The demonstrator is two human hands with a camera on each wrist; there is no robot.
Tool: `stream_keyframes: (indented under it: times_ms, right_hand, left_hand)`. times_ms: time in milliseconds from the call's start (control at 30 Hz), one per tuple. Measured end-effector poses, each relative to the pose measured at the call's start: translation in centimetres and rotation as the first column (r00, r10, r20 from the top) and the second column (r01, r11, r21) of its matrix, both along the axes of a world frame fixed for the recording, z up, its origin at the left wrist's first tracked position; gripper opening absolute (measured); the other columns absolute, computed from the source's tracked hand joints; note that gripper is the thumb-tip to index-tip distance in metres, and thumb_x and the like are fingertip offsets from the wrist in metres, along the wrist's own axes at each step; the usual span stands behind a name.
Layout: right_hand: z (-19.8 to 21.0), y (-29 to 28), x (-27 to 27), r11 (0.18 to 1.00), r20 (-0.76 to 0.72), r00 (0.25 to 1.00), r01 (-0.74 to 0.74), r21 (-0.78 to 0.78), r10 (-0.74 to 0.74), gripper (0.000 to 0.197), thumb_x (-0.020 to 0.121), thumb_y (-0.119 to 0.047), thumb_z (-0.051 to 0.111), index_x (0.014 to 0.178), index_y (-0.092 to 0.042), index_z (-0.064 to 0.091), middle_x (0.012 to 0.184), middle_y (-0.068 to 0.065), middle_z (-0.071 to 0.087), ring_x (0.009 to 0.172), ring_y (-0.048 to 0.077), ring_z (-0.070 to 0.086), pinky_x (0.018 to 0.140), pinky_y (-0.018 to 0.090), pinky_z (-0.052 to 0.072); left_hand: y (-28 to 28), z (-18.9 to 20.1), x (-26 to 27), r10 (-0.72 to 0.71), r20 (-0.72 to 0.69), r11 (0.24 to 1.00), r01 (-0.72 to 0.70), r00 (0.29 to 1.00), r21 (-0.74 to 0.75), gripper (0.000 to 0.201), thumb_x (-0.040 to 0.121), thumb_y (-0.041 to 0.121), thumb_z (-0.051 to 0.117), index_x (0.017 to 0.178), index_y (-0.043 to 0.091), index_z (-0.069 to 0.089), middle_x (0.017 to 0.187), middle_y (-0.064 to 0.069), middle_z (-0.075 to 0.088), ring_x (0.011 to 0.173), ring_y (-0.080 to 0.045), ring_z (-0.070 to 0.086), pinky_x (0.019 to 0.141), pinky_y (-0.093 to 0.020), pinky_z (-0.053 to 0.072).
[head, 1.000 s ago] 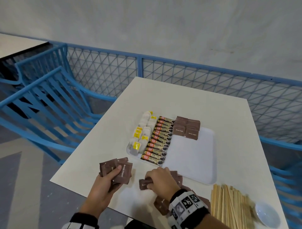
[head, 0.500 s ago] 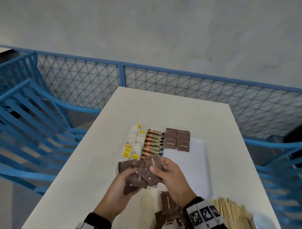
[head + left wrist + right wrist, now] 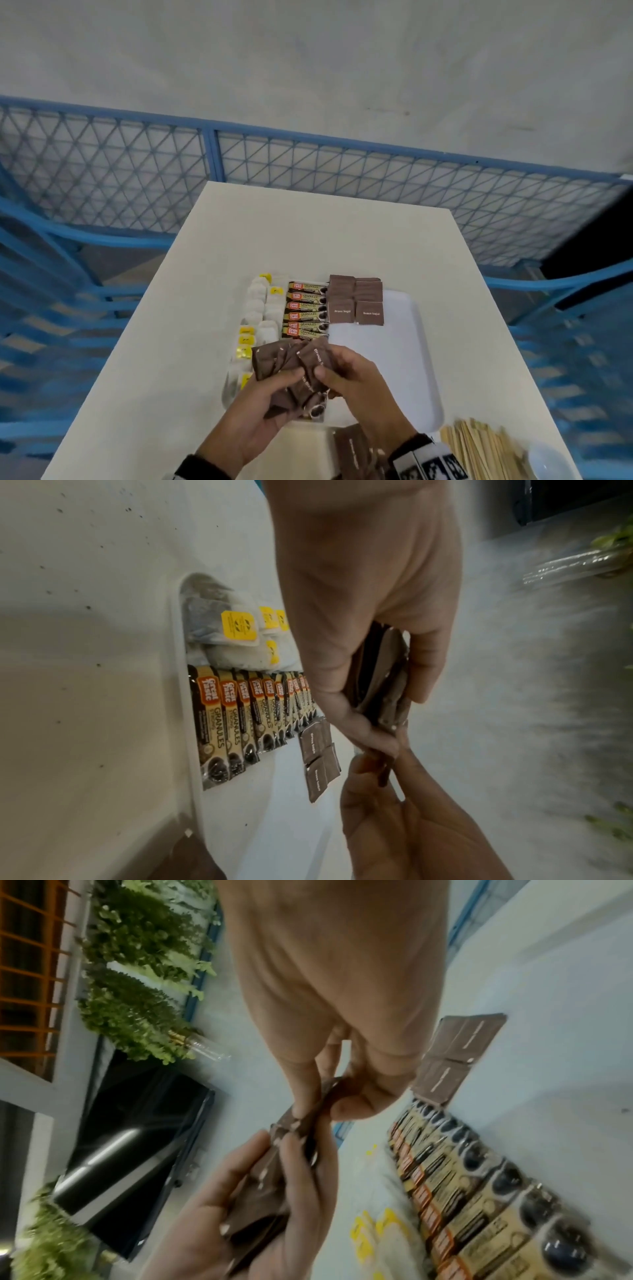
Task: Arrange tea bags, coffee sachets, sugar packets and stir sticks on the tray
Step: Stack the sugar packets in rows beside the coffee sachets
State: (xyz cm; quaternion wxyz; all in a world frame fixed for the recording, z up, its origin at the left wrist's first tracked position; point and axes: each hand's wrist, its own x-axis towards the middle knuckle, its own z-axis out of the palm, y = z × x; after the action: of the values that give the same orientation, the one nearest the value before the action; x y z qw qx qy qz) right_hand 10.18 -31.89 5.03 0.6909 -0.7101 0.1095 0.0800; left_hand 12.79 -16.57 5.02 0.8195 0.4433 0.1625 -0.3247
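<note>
Your left hand grips a fanned bundle of brown sugar packets over the tray's near edge while your right hand pinches one; they look light, thin and slippery, so pinch flat faces near an edge.

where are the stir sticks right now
In the head view, the stir sticks lie on the table's near right corner, outside the tray, beside a small white dish.

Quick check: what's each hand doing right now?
Left hand: grips a fanned bunch of brown sugar packets.
Right hand: pinches one packet of that bunch.
</note>
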Motion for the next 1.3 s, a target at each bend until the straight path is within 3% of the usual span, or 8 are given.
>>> stream_keyframes:
  times_ms: [167,267,367,533,667,833,1033,1300]
  right_hand:
    - [-1.1,-2.5,0.9,0.999,-0.08,0.996,0.032,0.013,-0.031,0.023,0.091,0.001,0.051,0.112,-0.005,0.059,0.084,0.006,0.067,0.063,0.006,0.061,0.057,0.018,0.047]
    - [-1.9,-4.6,2.2,0.989,-0.124,0.985,0.104,-0.105,-0.117,0.009,0.086,-0.004,0.061,0.094,-0.004,0.055,0.074,0.007,0.069,0.057,0.01,0.061,0.053,0.018,0.046]
    - [-3.3,-6.9,4.1,0.951,-0.097,0.976,0.161,-0.266,-0.193,0.014,0.08,-0.005,0.07,0.077,-0.01,0.057,0.068,0.004,0.066,0.055,0.011,0.059,0.049,0.014,0.045]
    - [-5.7,-9.1,7.4,0.901,-0.085,0.981,0.122,-0.417,-0.172,0.008,0.08,-0.005,0.07,0.08,-0.01,0.064,0.071,0.004,0.058,0.058,0.012,0.052,0.048,0.008,0.042]
    - [-6.9,-9.5,9.4,0.847,-0.073,0.994,0.033,-0.531,-0.084,0.015,0.079,-0.008,0.071,0.093,-0.006,0.068,0.068,-0.01,0.054,0.063,0.007,0.05,0.055,0.005,0.04]
    - [-7.6,-9.4,11.4,0.779,-0.049,0.999,-0.015,-0.627,-0.02,0.016,0.076,-0.011,0.074,0.09,-0.007,0.066,0.069,-0.014,0.052,0.068,0.003,0.049,0.058,0.002,0.037]
    - [-8.3,-9.2,12.5,0.726,-0.017,1.0,-0.013,-0.688,0.002,0.017,0.076,-0.014,0.075,0.088,-0.011,0.063,0.09,0.004,0.06,0.087,0.019,0.056,0.078,0.027,0.046]
    - [-9.2,-9.0,12.7,0.651,0.045,0.999,0.028,-0.758,0.009,0.023,0.076,-0.019,0.074,0.094,-0.012,0.06,0.099,0.001,0.047,0.104,0.024,0.047,0.083,0.024,0.04]
  left_hand:
    - [-0.4,-0.9,1.0,0.037,-0.049,0.998,-0.034,0.998,0.053,0.02,0.081,-0.008,0.056,0.098,0.0,0.063,0.081,-0.018,0.072,0.061,-0.025,0.07,0.05,-0.035,0.057]
    - [-0.6,-1.3,1.6,0.048,-0.063,0.996,-0.043,0.997,0.083,0.019,0.082,-0.006,0.058,0.097,0.003,0.065,0.082,-0.016,0.073,0.064,-0.025,0.07,0.057,-0.037,0.059]
    - [-0.9,-1.6,2.0,0.071,-0.053,0.993,-0.066,0.996,0.094,0.018,0.083,-0.005,0.058,0.093,0.006,0.066,0.082,-0.014,0.074,0.069,-0.025,0.07,0.061,-0.037,0.058]
    - [-0.9,-2.2,2.3,0.136,-0.051,0.984,-0.129,0.989,0.121,0.02,0.083,-0.003,0.057,0.098,0.009,0.064,0.081,-0.011,0.074,0.065,-0.02,0.071,0.063,-0.036,0.058]
    - [-0.6,-3.1,2.2,0.197,-0.083,0.977,-0.189,0.977,0.098,0.028,0.083,-0.003,0.057,0.107,0.007,0.063,0.099,-0.015,0.072,0.078,-0.023,0.072,0.059,-0.033,0.059]
    - [-1.0,-3.3,2.3,0.216,-0.074,0.974,-0.21,0.974,0.088,0.027,0.081,-0.002,0.057,0.103,0.012,0.065,0.096,-0.011,0.073,0.08,-0.022,0.072,0.063,-0.035,0.06]
    - [-1.5,-3.4,2.4,0.23,-0.085,0.97,-0.221,0.97,0.102,0.023,0.082,-0.001,0.057,0.099,0.011,0.066,0.091,-0.01,0.074,0.076,-0.021,0.072,0.071,-0.037,0.058]
    - [-2.0,-3.3,2.7,0.234,-0.092,0.968,-0.223,0.968,0.117,0.021,0.083,-0.002,0.057,0.098,0.011,0.065,0.087,-0.01,0.074,0.073,-0.021,0.072,0.069,-0.037,0.058]
